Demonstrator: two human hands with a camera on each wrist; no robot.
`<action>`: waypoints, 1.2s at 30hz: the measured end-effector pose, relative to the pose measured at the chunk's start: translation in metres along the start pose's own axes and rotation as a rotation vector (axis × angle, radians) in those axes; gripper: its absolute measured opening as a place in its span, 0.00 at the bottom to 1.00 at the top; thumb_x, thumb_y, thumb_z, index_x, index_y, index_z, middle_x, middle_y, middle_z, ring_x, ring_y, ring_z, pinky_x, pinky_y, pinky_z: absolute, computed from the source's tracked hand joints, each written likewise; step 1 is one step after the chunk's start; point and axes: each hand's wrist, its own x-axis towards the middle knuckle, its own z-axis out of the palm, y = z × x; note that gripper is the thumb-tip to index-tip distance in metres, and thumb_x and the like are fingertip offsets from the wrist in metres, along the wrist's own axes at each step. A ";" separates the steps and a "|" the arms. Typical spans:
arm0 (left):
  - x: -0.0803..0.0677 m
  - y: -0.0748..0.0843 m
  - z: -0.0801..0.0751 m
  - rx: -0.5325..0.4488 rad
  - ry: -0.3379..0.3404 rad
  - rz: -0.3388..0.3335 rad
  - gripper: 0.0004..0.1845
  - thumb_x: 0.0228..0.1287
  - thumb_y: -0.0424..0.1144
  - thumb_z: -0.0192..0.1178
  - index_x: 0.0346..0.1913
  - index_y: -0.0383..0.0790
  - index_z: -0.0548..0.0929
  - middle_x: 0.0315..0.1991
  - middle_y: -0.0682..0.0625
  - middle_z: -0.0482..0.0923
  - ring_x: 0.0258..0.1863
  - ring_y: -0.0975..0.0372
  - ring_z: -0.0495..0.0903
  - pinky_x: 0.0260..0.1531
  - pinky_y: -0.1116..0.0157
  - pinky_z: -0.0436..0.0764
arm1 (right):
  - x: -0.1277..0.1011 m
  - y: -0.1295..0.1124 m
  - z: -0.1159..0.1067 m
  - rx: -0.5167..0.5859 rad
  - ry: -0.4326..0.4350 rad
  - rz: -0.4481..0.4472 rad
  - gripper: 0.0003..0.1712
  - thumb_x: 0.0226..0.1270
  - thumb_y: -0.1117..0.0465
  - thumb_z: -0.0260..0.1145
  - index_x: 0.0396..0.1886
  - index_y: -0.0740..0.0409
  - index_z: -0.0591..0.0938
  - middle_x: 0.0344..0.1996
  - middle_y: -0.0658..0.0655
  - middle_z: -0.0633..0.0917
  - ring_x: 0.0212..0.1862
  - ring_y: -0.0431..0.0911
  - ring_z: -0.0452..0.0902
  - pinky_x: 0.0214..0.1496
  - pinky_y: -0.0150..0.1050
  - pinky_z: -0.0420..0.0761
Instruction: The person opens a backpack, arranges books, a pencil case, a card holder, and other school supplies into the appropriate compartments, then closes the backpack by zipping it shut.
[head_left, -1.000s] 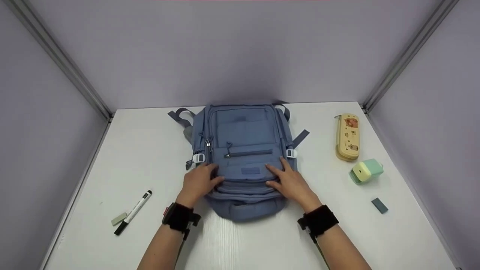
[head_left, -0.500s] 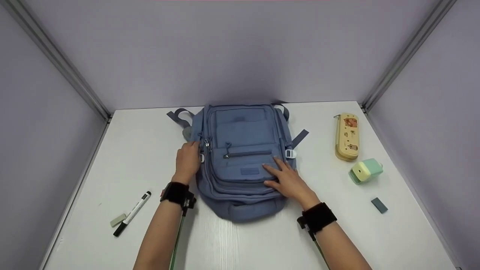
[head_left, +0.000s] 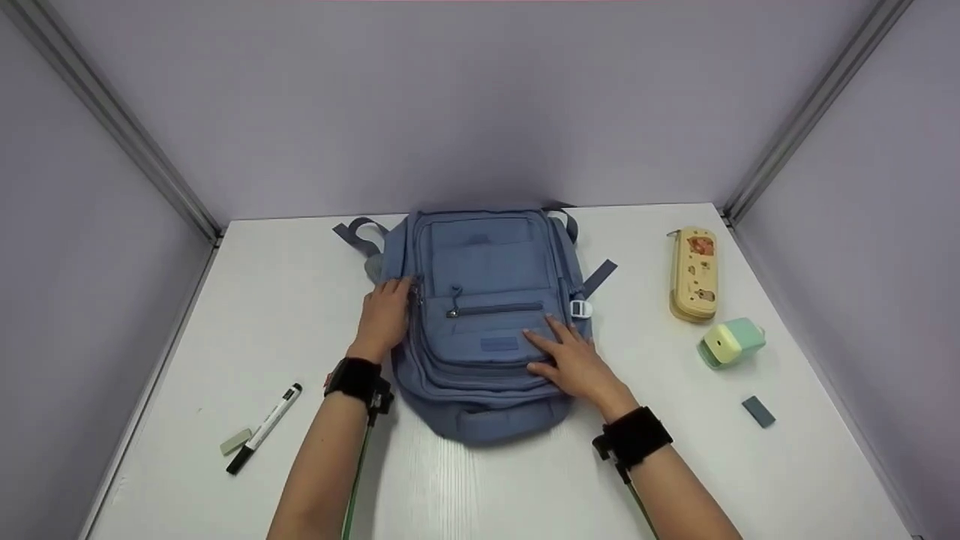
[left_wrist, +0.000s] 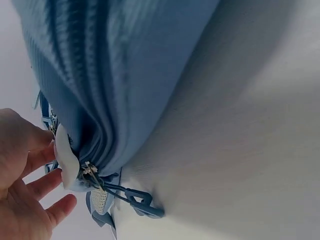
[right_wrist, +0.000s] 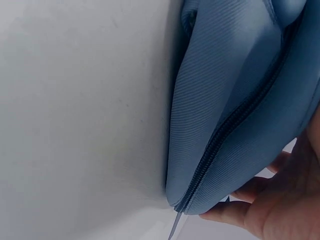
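Note:
A blue backpack (head_left: 491,266) lies front pocket up, its rounded end with the handle (head_left: 499,426) towards me. My left hand (head_left: 384,319) is at its left side, fingertips by the side zipper. In the left wrist view, the thumb and fingers (left_wrist: 45,184) are bent close to a white buckle (left_wrist: 66,157), which hides part of them, so whether they pinch a zipper pull cannot be made out. A corded zipper pull (left_wrist: 142,200) hangs below, apart from the hand. My right hand (head_left: 577,364) rests on the lower right front with spread fingers.
At the right of the white table (head_left: 465,495) lie a yellow pencil case (head_left: 695,274), a green and yellow boxy item (head_left: 733,343) and a small dark block (head_left: 759,411). On the left, a marker (head_left: 264,429) touches a small pale green block (head_left: 236,442). Walls (head_left: 480,105) enclose the table.
My left hand has gone from the lower front of the backpack to its left side, then slightly right onto the zipper area. My right hand has stayed in place.

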 end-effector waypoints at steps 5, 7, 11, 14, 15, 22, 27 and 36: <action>0.003 0.008 0.007 0.046 0.101 -0.053 0.13 0.72 0.29 0.51 0.54 0.29 0.78 0.47 0.34 0.76 0.53 0.42 0.70 0.55 0.42 0.62 | 0.000 0.000 0.002 -0.007 0.012 0.006 0.33 0.70 0.43 0.62 0.73 0.42 0.68 0.75 0.63 0.55 0.71 0.73 0.48 0.62 0.75 0.52; 0.003 0.011 0.009 0.062 0.139 -0.080 0.11 0.72 0.28 0.49 0.48 0.27 0.80 0.43 0.33 0.77 0.51 0.42 0.71 0.53 0.42 0.62 | 0.000 0.000 0.003 -0.006 0.009 0.004 0.33 0.70 0.43 0.61 0.73 0.42 0.68 0.75 0.63 0.55 0.71 0.73 0.48 0.62 0.75 0.51; 0.004 0.011 0.009 0.091 0.167 -0.088 0.12 0.71 0.27 0.47 0.38 0.27 0.82 0.38 0.34 0.77 0.47 0.43 0.71 0.51 0.42 0.62 | 0.001 -0.001 0.005 0.002 0.002 0.007 0.33 0.71 0.43 0.61 0.73 0.41 0.68 0.75 0.63 0.55 0.71 0.73 0.47 0.62 0.75 0.50; 0.004 0.009 0.006 0.104 0.163 -0.065 0.12 0.71 0.28 0.49 0.33 0.29 0.82 0.35 0.35 0.76 0.46 0.44 0.71 0.51 0.42 0.62 | 0.002 0.000 0.005 -0.001 0.008 0.008 0.33 0.70 0.43 0.61 0.73 0.41 0.68 0.75 0.63 0.55 0.71 0.73 0.47 0.62 0.75 0.50; 0.005 0.008 0.005 0.107 0.164 -0.060 0.12 0.70 0.29 0.51 0.32 0.29 0.82 0.35 0.35 0.76 0.46 0.44 0.71 0.51 0.42 0.62 | 0.002 0.000 0.004 -0.004 0.010 0.007 0.33 0.70 0.43 0.61 0.73 0.41 0.69 0.75 0.63 0.55 0.71 0.73 0.47 0.62 0.75 0.50; 0.001 0.007 0.001 0.114 0.221 -0.050 0.11 0.67 0.36 0.62 0.29 0.32 0.84 0.30 0.39 0.78 0.34 0.45 0.78 0.37 0.48 0.73 | 0.002 0.000 0.004 -0.009 0.006 0.010 0.33 0.70 0.43 0.61 0.73 0.42 0.68 0.75 0.63 0.55 0.71 0.73 0.47 0.61 0.76 0.51; -0.005 0.011 0.001 0.102 0.265 -0.003 0.18 0.67 0.33 0.59 0.17 0.33 0.77 0.18 0.38 0.77 0.17 0.44 0.78 0.17 0.48 0.75 | 0.002 -0.001 0.004 -0.003 -0.005 0.025 0.33 0.70 0.43 0.61 0.73 0.41 0.68 0.76 0.62 0.55 0.72 0.73 0.47 0.62 0.75 0.51; -0.023 0.020 -0.006 0.140 0.174 -0.008 0.14 0.63 0.30 0.58 0.19 0.32 0.79 0.19 0.36 0.79 0.17 0.43 0.79 0.15 0.47 0.76 | 0.003 -0.002 0.006 -0.041 0.017 0.036 0.32 0.70 0.43 0.61 0.72 0.41 0.70 0.75 0.62 0.56 0.71 0.73 0.49 0.61 0.75 0.53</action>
